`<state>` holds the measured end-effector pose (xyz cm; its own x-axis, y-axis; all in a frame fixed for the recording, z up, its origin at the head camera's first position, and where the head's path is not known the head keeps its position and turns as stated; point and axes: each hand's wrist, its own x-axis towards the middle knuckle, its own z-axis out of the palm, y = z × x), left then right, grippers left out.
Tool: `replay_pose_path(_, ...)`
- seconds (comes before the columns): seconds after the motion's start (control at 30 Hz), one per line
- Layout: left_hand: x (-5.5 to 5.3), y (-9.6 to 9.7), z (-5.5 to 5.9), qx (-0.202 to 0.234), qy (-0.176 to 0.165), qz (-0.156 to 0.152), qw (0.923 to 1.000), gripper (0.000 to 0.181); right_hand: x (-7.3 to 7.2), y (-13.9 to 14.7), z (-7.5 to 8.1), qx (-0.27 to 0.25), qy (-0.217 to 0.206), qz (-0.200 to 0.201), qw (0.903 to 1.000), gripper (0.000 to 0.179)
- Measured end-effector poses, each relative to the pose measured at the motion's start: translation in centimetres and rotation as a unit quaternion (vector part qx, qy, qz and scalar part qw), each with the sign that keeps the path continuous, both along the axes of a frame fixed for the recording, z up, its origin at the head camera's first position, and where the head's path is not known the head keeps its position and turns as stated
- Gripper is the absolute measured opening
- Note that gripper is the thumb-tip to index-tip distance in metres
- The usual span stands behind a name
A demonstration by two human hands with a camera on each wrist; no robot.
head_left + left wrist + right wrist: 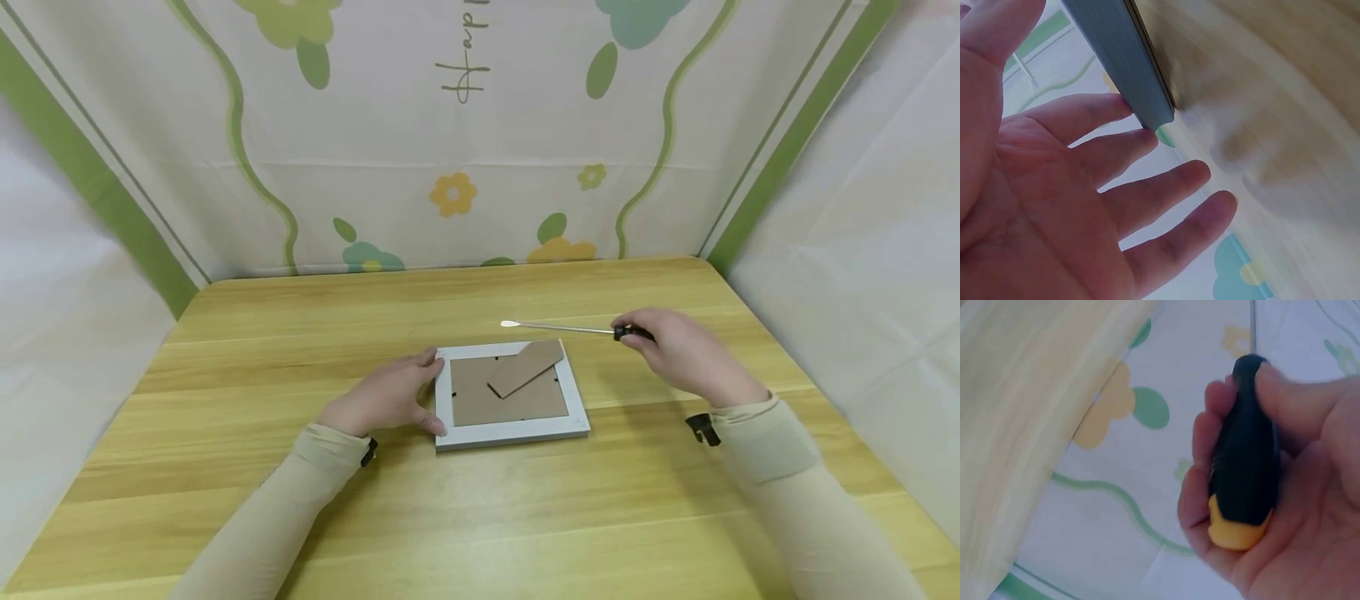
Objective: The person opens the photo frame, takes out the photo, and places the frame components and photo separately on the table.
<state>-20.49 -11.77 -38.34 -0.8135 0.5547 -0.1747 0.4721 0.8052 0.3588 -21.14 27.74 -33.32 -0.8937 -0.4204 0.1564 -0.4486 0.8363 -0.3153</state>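
A white picture frame (517, 433) lies back side up on the table, its brown backing board (476, 404) and slanted stand leg (531, 367) showing. Small black tabs dot the board's edges. Along the frame's left side, my left hand (386, 396) rests with thumb and fingers spread, touching the rim. The left wrist view has these fingers fairly straight, two tips against the frame's edge (1125, 62). My right hand (678, 350) grips a screwdriver (1244, 462) by its black-and-yellow handle, holding it above the table right of the frame. The flat tip points left, apart from the frame.
The wooden table (337, 517) has light yellow grain. Behind it hangs a white cloth (510, 133) printed with flowers and green lines, and pale cloth sides stand left and right. Each wrist carries a black strap.
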Motion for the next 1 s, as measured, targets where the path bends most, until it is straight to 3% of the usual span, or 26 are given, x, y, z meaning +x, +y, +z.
replay_pose_path(0.37,0.0,-0.1,0.0,0.003,-0.013,0.007,0.9999,0.105,0.5,-2.5,-1.0,0.019,0.002,0.087,0.9961,0.020)
replay_pose_path(0.73,-0.3,-0.2,-0.3,0.006,-0.020,0.006,0.9998,0.106,0.6,-3.7,-1.2,0.030,-0.012,0.104,0.9940,0.020)
replay_pose_path(1.0,-0.2,-0.2,-0.3,0.002,-0.020,0.005,0.9998,0.106,0.4,-4.6,-1.9,0.036,0.002,0.122,0.9919,0.020)
